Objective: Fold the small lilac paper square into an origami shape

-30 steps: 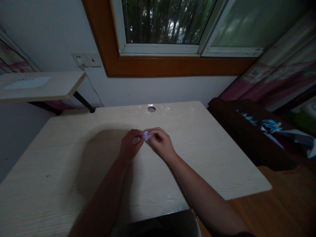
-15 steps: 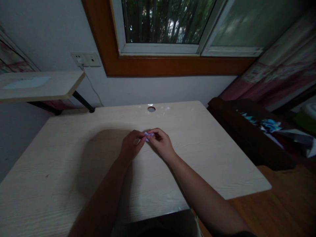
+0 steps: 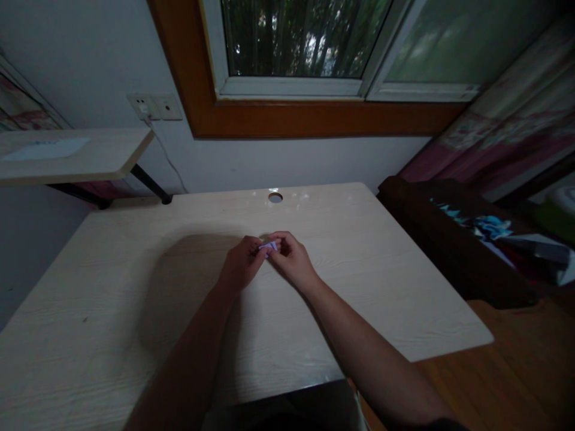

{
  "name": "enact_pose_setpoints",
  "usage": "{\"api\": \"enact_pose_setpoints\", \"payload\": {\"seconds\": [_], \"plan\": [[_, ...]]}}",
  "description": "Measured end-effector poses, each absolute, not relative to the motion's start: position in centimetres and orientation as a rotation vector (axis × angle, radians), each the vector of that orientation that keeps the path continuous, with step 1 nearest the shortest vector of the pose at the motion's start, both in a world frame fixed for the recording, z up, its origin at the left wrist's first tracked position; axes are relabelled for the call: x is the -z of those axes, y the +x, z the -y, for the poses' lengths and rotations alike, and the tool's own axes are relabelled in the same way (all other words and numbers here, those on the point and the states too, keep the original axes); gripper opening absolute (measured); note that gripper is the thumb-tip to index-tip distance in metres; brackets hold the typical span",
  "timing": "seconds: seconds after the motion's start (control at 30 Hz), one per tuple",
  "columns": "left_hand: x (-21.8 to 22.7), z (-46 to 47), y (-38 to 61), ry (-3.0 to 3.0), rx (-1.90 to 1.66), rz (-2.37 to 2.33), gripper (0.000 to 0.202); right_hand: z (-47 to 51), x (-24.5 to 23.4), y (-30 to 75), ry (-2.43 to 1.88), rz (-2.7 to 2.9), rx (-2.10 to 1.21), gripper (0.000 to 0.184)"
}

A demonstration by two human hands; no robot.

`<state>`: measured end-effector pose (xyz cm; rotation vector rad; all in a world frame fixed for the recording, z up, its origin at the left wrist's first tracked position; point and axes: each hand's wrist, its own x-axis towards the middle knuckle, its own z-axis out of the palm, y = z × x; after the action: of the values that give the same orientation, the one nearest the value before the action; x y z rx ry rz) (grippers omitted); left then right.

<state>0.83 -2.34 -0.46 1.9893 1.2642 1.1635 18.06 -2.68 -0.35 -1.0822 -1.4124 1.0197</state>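
Between my two hands is a small piece of folded purple paper (image 3: 270, 246), partly covered by the fingers. My left hand (image 3: 243, 261) pinches its left side with thumb and forefinger. On the other side, my right hand (image 3: 291, 257) grips it with the thumb in front and curled fingers behind. Both hands are close together over the middle of the pale wooden desk (image 3: 359, 287). The exact shape of the folds is too small to make out.
A raised shelf (image 3: 130, 155) with a paper sheet (image 3: 47, 148) stands at the left on black legs. A cable hole (image 3: 275, 197) lies near the desk's back edge. To the right is a dark wooden piece of furniture (image 3: 417, 239) with blue items on it.
The purple paper has turned slightly between the fingers and shows a broader face. Both hands have shifted only a little, keeping their hold.
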Motion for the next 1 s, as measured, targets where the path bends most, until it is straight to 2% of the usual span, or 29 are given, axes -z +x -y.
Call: {"api": "enact_pose_setpoints", "payload": {"seconds": [0.27, 0.73, 1.0], "plan": [[0.54, 1.94, 0.90, 2.046, -1.162, -1.314, 0.005, 2.82, -0.10, 18.17, -1.134, 1.485, -0.951, 0.028], [0.52, 1.68, 0.78, 1.718, -1.187, -1.254, 0.010, 2.64, 0.29, 17.95, -1.076, 1.390, -1.026, 0.022], [0.75, 1.61, 0.75, 1.896, -1.161, -1.286, 0.007, 2.91, 0.04, 18.11, -1.081, 1.514, -0.916, 0.019]]}}
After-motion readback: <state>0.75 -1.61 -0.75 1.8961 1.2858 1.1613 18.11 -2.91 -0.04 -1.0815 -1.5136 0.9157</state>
